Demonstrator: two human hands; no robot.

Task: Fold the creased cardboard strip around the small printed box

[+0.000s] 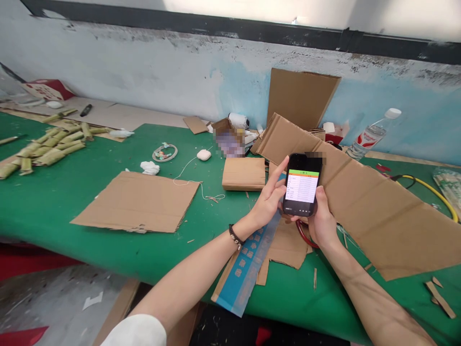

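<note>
A black smartphone is held up over the table, its lit screen showing a table of text under green and orange bars. My right hand grips it at the lower right edge, thumb along the side. At its left edge is my left hand, the index finger reaching up beside the case and the thumb bent near the screen; the other fingers are partly hidden. Beneath the hands lie a blue printed strip and a torn cardboard piece. A long cardboard sheet slants behind the phone.
On the green table are a flat cardboard sheet, a small cardboard box, a white earphone case and bundled green stalks. A tilted water bottle and a yellow cable are at right.
</note>
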